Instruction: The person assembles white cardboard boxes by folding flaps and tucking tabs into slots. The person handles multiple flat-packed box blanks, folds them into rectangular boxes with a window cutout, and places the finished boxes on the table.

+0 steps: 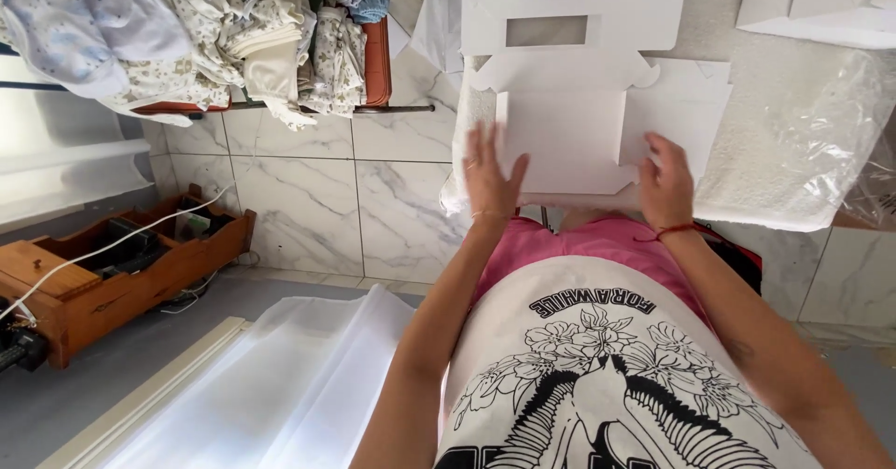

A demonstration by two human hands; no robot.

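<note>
You're pressing both hands flat on a white die-cut cardboard box blank [571,142] that's lying unfolded on the white towel-covered table [747,166] right in front of you. Your left hand [490,182] is resting on the blank's left edge, fingers spread open, not gripping anything. Your right hand [665,184] is lying on the right flap, fingers open too, just touching the card. The blank's window cutout [546,30] is sitting at the far end. Clear plastic wrap [826,119] is lying to the right, a stack of white sheets [280,385] is sitting down left, and baby clothes [201,30] are piling up top left.
</note>
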